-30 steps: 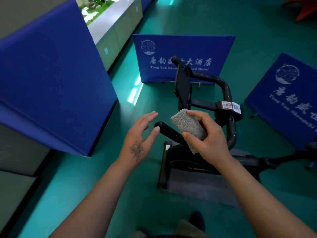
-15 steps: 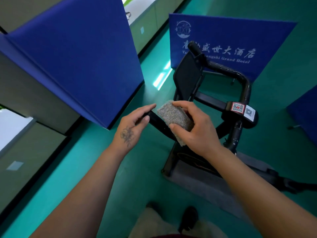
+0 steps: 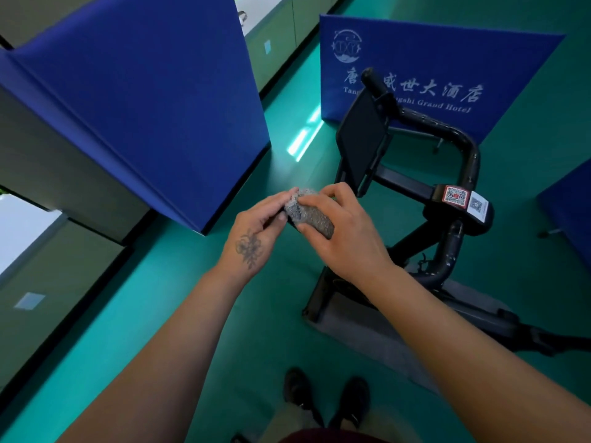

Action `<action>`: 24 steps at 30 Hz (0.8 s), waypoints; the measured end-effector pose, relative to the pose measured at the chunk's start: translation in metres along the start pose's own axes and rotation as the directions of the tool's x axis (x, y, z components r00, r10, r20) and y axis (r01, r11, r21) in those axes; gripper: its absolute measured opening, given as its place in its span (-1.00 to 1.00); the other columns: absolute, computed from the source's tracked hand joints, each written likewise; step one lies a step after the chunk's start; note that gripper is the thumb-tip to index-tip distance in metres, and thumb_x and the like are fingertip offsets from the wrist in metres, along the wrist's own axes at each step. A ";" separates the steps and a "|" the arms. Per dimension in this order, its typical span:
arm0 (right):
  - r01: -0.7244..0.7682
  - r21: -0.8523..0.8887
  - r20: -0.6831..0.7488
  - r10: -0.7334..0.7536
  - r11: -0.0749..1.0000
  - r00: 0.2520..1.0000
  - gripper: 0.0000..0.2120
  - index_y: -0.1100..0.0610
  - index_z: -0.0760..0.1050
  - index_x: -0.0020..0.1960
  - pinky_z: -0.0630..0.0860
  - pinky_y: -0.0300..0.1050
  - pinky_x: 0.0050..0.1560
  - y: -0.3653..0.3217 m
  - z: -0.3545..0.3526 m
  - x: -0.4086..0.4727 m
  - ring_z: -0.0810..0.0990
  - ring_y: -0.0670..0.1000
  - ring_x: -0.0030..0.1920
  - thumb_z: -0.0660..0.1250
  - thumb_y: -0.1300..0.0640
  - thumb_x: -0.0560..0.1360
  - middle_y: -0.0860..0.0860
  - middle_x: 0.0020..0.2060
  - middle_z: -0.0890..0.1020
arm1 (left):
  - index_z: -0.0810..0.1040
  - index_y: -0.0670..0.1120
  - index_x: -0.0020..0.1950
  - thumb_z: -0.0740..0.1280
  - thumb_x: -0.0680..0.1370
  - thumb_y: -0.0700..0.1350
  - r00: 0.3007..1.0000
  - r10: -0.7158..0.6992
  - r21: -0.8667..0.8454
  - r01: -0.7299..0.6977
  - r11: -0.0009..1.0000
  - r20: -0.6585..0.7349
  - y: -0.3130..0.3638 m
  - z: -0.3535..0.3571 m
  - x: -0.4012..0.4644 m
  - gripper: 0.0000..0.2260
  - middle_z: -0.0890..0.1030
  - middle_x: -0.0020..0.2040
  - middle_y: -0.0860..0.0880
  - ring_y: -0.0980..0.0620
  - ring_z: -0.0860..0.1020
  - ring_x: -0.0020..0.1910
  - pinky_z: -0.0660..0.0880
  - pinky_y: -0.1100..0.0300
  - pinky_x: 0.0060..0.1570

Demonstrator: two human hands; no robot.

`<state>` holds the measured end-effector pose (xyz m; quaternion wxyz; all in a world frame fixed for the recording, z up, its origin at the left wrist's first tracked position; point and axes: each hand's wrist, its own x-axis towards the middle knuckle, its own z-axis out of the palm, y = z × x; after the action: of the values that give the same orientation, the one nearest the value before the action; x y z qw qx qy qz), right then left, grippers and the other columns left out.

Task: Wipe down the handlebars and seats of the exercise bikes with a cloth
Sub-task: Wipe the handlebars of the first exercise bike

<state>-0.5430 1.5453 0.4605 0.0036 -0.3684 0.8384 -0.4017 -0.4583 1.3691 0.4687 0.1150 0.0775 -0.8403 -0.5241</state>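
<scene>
Green, smooth flooring (image 3: pixel 160 314) runs under everything, glossy enough to throw back a strip of light, with blue fabric-covered partition panels (image 3: pixel 144 100) standing on it, one printed with a hotel name in white. Between them stands the black exercise bike (image 3: pixel 447 260) on a grey mat (image 3: pixel 367 327), its tubular handlebar (image 3: pixel 470 155) bending round in a loop, a flat dark console panel (image 3: pixel 361 139) in the middle and a QR sticker (image 3: pixel 455 196) on the stem. A second ago the left hand (image 3: pixel 252 231) was held spread and apart from the near end of the bar while the right hand (image 3: pixel 345 235) alone carried the cloth (image 3: pixel 308 215); half a second ago the left had reached the bar end. Now both hands meet on the cloth at that near bar end, which is hidden beneath them: the right grip is curled over the top of the cloth, thumb under its edge, and the left grip pinches its left end between fingers and thumb. By my reading the cloth is being wrapped around the bar end, so the wiping of this handlebar is only starting. The cloth looks coarse, nubbly and grey, folded into a thick pad. No seat shows in view.
</scene>
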 end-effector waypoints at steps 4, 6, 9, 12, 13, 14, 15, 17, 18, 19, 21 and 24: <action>0.034 -0.060 -0.008 -0.034 0.998 0.999 -0.70 0.00 0.61 0.29 0.62 0.05 -0.17 0.007 0.000 -0.011 0.58 0.06 -0.08 0.47 0.09 0.56 -0.05 0.17 0.47 | 0.53 -0.12 0.52 0.28 0.71 -0.30 0.999 0.040 0.005 -0.040 0.999 0.015 -0.003 -0.001 0.001 -0.63 0.59 0.45 0.00 0.06 0.51 0.49 0.41 -0.08 0.54; 0.022 -0.105 0.004 -0.022 0.994 1.000 -0.73 -0.03 0.62 0.21 0.59 0.03 -0.22 0.015 -0.003 -0.018 0.57 0.04 -0.08 0.47 0.12 0.52 -0.08 0.13 0.50 | 0.54 -0.14 0.51 0.28 0.71 -0.28 0.998 0.054 -0.001 -0.054 0.999 0.018 -0.005 -0.002 0.001 -0.64 0.60 0.44 0.00 0.05 0.51 0.49 0.40 -0.07 0.54; -0.017 -0.196 0.023 0.022 0.981 1.000 -0.75 -0.07 0.61 0.14 0.54 -0.05 -0.26 0.026 -0.008 -0.029 0.56 0.01 -0.08 0.48 0.11 0.49 -0.12 0.10 0.53 | 0.55 -0.13 0.51 0.27 0.71 -0.27 0.997 0.070 0.010 -0.070 0.997 0.012 -0.006 -0.002 0.001 -0.64 0.61 0.43 0.01 0.07 0.51 0.49 0.40 -0.05 0.54; -0.053 -0.167 0.008 0.055 0.985 0.998 -0.78 -0.10 0.59 0.14 0.58 -0.02 -0.19 0.023 -0.008 -0.027 0.56 -0.01 -0.05 0.49 0.01 0.52 -0.13 0.09 0.53 | 0.55 -0.13 0.50 0.27 0.71 -0.28 0.997 0.080 0.007 -0.080 0.997 0.013 -0.006 -0.002 0.002 -0.64 0.61 0.43 0.01 0.08 0.51 0.48 0.40 -0.04 0.54; -0.053 -0.143 -0.004 0.053 0.988 0.999 -0.79 -0.11 0.59 0.13 0.58 -0.02 -0.16 0.019 -0.007 -0.023 0.56 -0.03 -0.04 0.49 -0.06 0.53 -0.14 0.08 0.54 | 0.55 -0.13 0.50 0.27 0.71 -0.28 0.997 0.079 0.005 -0.080 0.997 0.017 -0.006 -0.002 0.002 -0.64 0.62 0.42 0.01 0.08 0.51 0.48 0.41 -0.03 0.54; -0.053 -0.117 -0.016 0.051 0.992 0.999 -0.79 -0.12 0.59 0.14 0.59 -0.02 -0.14 0.015 -0.005 -0.018 0.57 -0.05 -0.03 0.48 -0.11 0.54 -0.16 0.07 0.55 | 0.55 -0.13 0.50 0.27 0.71 -0.27 0.997 0.076 0.003 -0.076 0.997 0.023 -0.007 -0.003 0.003 -0.64 0.61 0.42 0.01 0.08 0.52 0.47 0.41 -0.02 0.53; -0.050 -0.090 -0.028 0.047 0.995 0.999 -0.78 -0.13 0.59 0.15 0.60 -0.01 -0.10 0.011 -0.003 -0.011 0.58 -0.05 -0.02 0.47 -0.15 0.55 -0.16 0.07 0.55 | 0.55 -0.12 0.50 0.28 0.71 -0.27 0.997 0.070 0.001 -0.070 0.998 0.028 -0.007 -0.003 0.003 -0.64 0.61 0.43 0.02 0.08 0.52 0.47 0.42 -0.02 0.52; -0.036 -0.047 -0.052 0.034 0.998 0.998 -0.75 -0.13 0.61 0.18 0.61 0.00 -0.05 0.003 0.002 0.000 0.61 -0.05 0.01 0.44 -0.19 0.56 -0.16 0.07 0.58 | 0.55 -0.11 0.50 0.29 0.71 -0.26 0.998 0.056 -0.004 -0.056 0.998 0.034 -0.007 -0.004 0.003 -0.65 0.61 0.43 0.02 0.08 0.53 0.46 0.44 -0.03 0.51; -0.030 -0.040 -0.062 0.027 0.999 0.998 -0.75 -0.12 0.61 0.18 0.60 -0.01 -0.03 0.000 0.004 0.004 0.61 -0.05 0.02 0.43 -0.20 0.57 -0.15 0.07 0.59 | 0.55 -0.10 0.51 0.30 0.71 -0.25 0.998 0.049 -0.005 -0.048 0.999 0.035 -0.007 -0.004 0.003 -0.65 0.61 0.43 0.02 0.08 0.53 0.45 0.45 -0.04 0.51; -0.024 -0.043 -0.066 0.021 0.999 0.998 -0.76 -0.12 0.62 0.17 0.60 -0.01 -0.02 -0.002 0.005 0.007 0.61 -0.05 0.03 0.43 -0.19 0.57 -0.15 0.07 0.60 | 0.55 -0.10 0.51 0.30 0.71 -0.24 0.998 0.043 -0.007 -0.043 0.999 0.036 -0.007 -0.004 0.004 -0.65 0.61 0.43 0.02 0.09 0.53 0.45 0.45 -0.04 0.50; -0.018 -0.056 -0.054 0.015 0.998 0.998 -0.79 -0.12 0.62 0.16 0.60 0.00 0.00 -0.002 0.004 0.009 0.61 -0.07 0.05 0.44 -0.16 0.57 -0.17 0.07 0.61 | 0.55 -0.10 0.51 0.30 0.71 -0.24 0.999 0.040 -0.010 -0.040 0.999 0.036 -0.007 -0.005 0.004 -0.65 0.61 0.42 0.02 0.09 0.53 0.45 0.45 -0.03 0.50; -0.023 -0.053 0.009 0.023 0.998 1.000 -0.83 -0.16 0.60 0.14 0.58 0.01 0.04 0.003 -0.002 0.007 0.59 -0.10 0.07 0.45 -0.12 0.57 -0.20 0.07 0.62 | 0.55 -0.09 0.51 0.29 0.71 -0.25 0.998 0.056 -0.004 -0.056 0.998 0.037 -0.007 -0.004 0.003 -0.65 0.61 0.42 0.03 0.07 0.53 0.45 0.44 -0.03 0.51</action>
<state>-0.5507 1.5433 0.4613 0.0024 -0.3606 0.8528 -0.3777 -0.4597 1.3616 0.4647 0.1143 0.0439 -0.8433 -0.5232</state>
